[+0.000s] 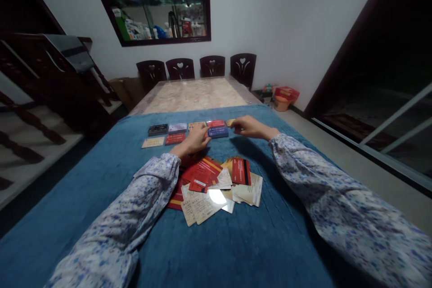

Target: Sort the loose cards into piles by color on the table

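Observation:
My left hand (195, 140) reaches over the rows of cards, fingers bent and close together, by a mostly covered red card; what they grip, if anything, is hidden. My right hand (250, 127) is curled at the right end of the rows, its fingertips beside a gold card (230, 122). I cannot make out what is in its closed fingers. The back row includes a black stack (158, 130), a silver-white stack (177, 128) and red cards (215, 123). In front lie a cream card (153, 142), a red stack (175, 138) and a blue stack (218, 132).
A loose pile of red cards (205, 173) and cream cards (207, 207) overlaps on the blue cloth (270, 243) nearer me. The table (202, 92) stretches back to several dark chairs (212, 65). A stair railing (30, 130) stands left, a sliding door (391, 117) right.

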`<state>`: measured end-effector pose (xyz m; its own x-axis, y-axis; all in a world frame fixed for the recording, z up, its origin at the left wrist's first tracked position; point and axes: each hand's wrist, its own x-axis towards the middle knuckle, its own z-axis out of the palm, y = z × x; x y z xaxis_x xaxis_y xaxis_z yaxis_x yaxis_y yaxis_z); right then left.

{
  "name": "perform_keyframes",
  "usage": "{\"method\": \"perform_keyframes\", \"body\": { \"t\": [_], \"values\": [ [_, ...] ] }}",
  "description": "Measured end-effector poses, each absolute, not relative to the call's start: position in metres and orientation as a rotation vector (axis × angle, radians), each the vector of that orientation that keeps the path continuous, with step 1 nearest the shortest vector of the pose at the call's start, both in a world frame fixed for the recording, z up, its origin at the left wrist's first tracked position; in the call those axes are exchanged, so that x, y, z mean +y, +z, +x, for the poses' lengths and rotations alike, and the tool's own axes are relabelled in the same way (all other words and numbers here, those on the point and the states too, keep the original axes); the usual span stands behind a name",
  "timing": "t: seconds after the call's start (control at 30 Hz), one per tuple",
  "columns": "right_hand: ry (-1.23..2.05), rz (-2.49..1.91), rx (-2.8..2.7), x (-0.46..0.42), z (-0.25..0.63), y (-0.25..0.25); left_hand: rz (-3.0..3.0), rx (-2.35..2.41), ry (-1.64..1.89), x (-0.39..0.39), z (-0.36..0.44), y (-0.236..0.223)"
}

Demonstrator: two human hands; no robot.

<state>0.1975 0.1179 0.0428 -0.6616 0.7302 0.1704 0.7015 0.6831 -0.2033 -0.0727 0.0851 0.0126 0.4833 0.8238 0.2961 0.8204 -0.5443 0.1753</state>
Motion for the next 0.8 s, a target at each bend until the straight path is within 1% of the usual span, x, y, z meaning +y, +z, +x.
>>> {"method": "perform_keyframes", "body": {
  "t": [0.2,0.57,0.8],
  "values": [
    [0.152,-1.066,-2.698,0.099,0.202,0.041,2.711,1.479,0.520,0.066,-0.066,0.016],
    [0.238,-0.953,-2.773,0.054,0.208,0.030,2.744,1.406,0.409,0.025,-0.041,0.016],
    [0.307,-0.737,-2.811,0.029,0.211,0.017,2.779,1.374,0.312,0.000,-0.025,0.015]
  ]
}}
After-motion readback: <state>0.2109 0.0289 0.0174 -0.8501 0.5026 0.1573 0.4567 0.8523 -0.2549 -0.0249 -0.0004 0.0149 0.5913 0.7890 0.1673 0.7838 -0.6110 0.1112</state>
